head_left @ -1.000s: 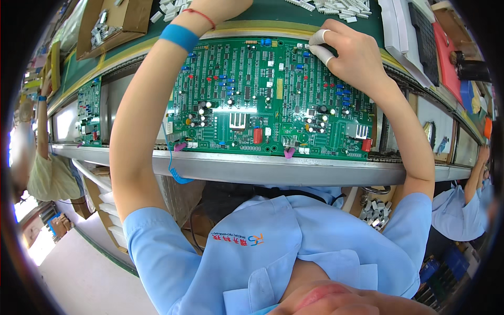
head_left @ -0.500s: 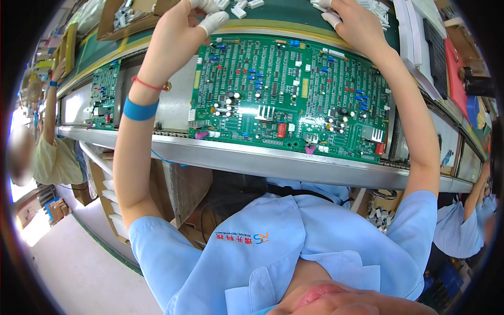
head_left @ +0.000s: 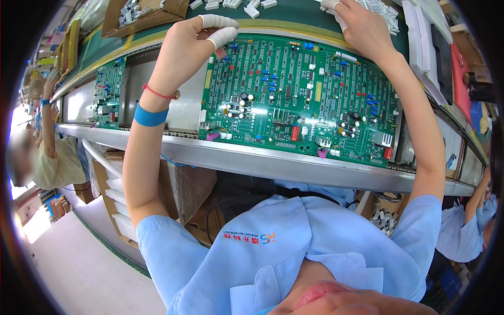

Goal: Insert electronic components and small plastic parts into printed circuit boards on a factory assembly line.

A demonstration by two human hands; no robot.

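Observation:
A large green circuit board (head_left: 252, 79), carrying many small parts, lies in front of me on the rail line. My left hand (head_left: 197, 44) is over its far left corner, white finger cots on thumb and forefinger. Those two tips are pinched together; whatever they hold, if anything, is hidden. Beyond the board's far right edge is my right hand (head_left: 365, 26), also in white finger cots, with thumb and forefinger apart. It is beside a heap of white connectors (head_left: 386, 16). More loose white connectors (head_left: 252, 10) lie on the green mat between my hands.
A cardboard box (head_left: 149, 18) of white parts stands at the far left. Another green board (head_left: 107, 97) sits further left on the line. A metal rail (head_left: 262, 160) runs along the near side. White trays (head_left: 417, 37) stand at right. Other people work at both sides.
My left hand has come back nearer from the loose connectors to the board's far left corner. My right hand stays near the heap. The whole view has shifted slightly.

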